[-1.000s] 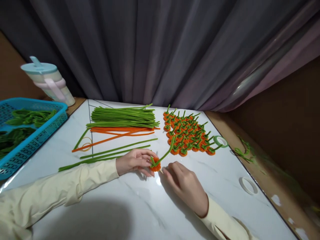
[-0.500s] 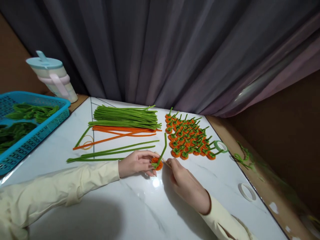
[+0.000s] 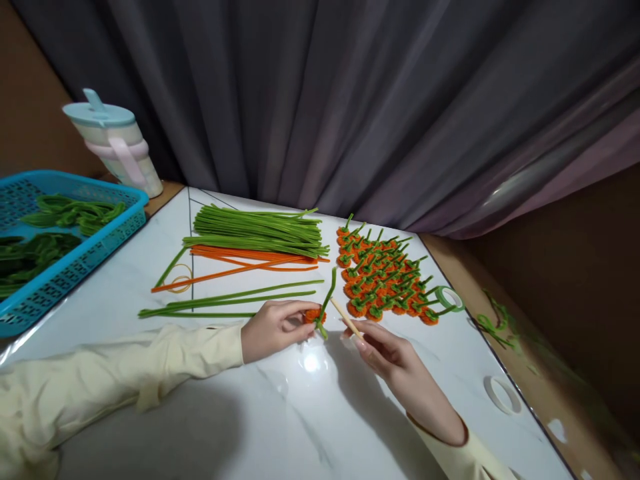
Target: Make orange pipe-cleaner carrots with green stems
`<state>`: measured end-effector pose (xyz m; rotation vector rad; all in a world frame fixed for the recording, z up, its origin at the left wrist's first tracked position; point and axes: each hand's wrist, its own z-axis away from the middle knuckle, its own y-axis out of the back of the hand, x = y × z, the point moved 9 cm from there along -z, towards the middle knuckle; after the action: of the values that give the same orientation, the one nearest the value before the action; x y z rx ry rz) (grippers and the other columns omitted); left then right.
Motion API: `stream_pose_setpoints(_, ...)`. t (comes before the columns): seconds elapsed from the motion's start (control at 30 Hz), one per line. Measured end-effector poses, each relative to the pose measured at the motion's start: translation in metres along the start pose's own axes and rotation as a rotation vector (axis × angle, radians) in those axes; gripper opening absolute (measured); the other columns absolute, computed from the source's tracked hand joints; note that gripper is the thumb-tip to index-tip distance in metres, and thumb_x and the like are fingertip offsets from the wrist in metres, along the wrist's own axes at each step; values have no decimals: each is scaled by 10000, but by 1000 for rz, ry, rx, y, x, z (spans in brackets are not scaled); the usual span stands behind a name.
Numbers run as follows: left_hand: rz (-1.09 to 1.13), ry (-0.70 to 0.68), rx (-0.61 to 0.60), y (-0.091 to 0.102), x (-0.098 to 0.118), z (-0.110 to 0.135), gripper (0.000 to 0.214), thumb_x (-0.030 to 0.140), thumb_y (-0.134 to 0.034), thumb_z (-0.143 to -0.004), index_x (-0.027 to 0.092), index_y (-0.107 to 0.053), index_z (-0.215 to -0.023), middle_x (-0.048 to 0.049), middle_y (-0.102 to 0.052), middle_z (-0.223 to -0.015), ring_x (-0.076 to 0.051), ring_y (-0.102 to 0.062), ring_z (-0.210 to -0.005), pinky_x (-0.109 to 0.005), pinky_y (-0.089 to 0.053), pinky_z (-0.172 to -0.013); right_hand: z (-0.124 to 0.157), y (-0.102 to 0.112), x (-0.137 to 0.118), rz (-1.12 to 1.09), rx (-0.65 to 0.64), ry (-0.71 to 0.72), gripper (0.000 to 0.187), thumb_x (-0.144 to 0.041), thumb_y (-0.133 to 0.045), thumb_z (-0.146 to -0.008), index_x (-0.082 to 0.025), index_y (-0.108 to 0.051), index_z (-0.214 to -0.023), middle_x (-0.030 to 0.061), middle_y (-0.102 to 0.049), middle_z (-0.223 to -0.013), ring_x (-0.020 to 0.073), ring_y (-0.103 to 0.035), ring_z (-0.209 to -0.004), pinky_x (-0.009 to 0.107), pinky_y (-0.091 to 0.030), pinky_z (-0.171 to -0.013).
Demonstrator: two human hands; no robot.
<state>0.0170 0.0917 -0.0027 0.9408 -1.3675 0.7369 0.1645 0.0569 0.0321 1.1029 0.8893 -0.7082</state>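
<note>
My left hand [image 3: 276,328] pinches a small orange pipe-cleaner pumpkin [image 3: 313,316] with a green stem that rises up and to the right. To its right, my right hand [image 3: 393,357] grips a thin wooden stick [image 3: 346,317] between thumb and fingers. The stick's tip points at the green stem; I cannot tell whether they touch. Rows of finished-looking orange pumpkins [image 3: 383,280] with green stems lie just beyond my right hand. Several loose green pipe cleaners [image 3: 230,303] lie behind my left hand.
A thick bundle of green pipe cleaners [image 3: 257,227] lies at the back, with orange pipe cleaners [image 3: 225,270] in front. At left are a blue basket [image 3: 100,247] of green pieces and a lidded cup [image 3: 120,147]. Green tape [image 3: 449,299] and a white ring [image 3: 501,395] lie right.
My right hand has drawn back to the right, and the stick now shows clearly. The pumpkin has turned in my left fingers, and its green part faces right. The view has shifted slightly.
</note>
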Motion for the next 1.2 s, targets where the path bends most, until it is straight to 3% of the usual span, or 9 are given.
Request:
stream_pose_setpoints(0.13,-118,-120,6,0,12,2,367,281,-547,-784,93,-588,-1097,-109,-641,-953,-152,-666,-710,-204,-580,-604,-4,-20,5,-93,-135,-75,571,-478,-439,-869,-158,-393,-1340,-43,-443,-550,71,-359,-451,191,-336,-432)
stream_pose_setpoints(0.33,-173,-158,16,0,19,4,349,268,-538,-791,77,-585,-1079,-108,-652,-900,-141,-658,-705,-195,-582,-610,1,-44,4,-276,-334,-139,594,-464,-456,-863,-254,-272,-1387,8,-562,-875,38,-473,-382,194,-409,-374)
stream_pose_setpoints(0.6,-33,-61,-3,-1,9,3,289,236,-583,-754,112,-526,-1009,-76,-644,-894,-129,-643,-704,-211,-573,-594,2,-53,8,-277,-352,-219,558,-414,-411,-894,-265,-226,-1399,-38,-566,-734,17,-405,-279,144,-269,-261)
stream_pose_setpoints(0.77,186,75,-55,-8,-8,0,281,257,-621,-740,103,-512,-949,-33,-620,-712,-138,-640,-611,-260,-562,-589,-1,-48,5,-126,-294,-184,520,-379,-378,-902,-216,-287,-1387,-56,-520,-630,12,-338,-251,145,-230,-249)
stream_pose_setpoints(0.87,291,155,-83,-10,-14,-2,300,268,-656,-718,108,-509,-924,-8,-606,-623,-148,-641,-568,-261,-544,-566,-3,-46,-1,-1,-270,-97,487,-317,-327,-912,-179,-314,-1379,-51,-492,-606,21,-333,-281,153,-262,-288)
stream_pose_setpoints(1.0,348,206,-147,-11,-10,-4,290,278,-671,-712,102,-540,-901,-25,-625,-612,-143,-630,-554,-252,-525,-556,-3,-43,-19,273,-211,188,486,-180,-306,-881,-134,-342,-1364,-30,-461,-574,76,-401,-439,183,-364,-455)
stream_pose_setpoints(1.1,340,191,-187,-9,-3,-5,281,267,-672,-717,93,-566,-910,-37,-633,-630,-137,-622,-556,-245,-515,-551,0,-45,-29,435,-191,369,557,-96,-289,-837,-144,-273,-1392,8,-513,-642,116,-442,-541,212,-388,-540)
stream_pose_setpoints(1.2,413,215,-203,-8,-2,-8,305,288,-684,-705,95,-574,-914,-50,-634,-668,-150,-623,-562,-260,-520,-547,1,-47,-31,523,-200,440,598,-65,-270,-826,-157,-197,-1413,28,-538,-691,132,-453,-561,222,-391,-544)
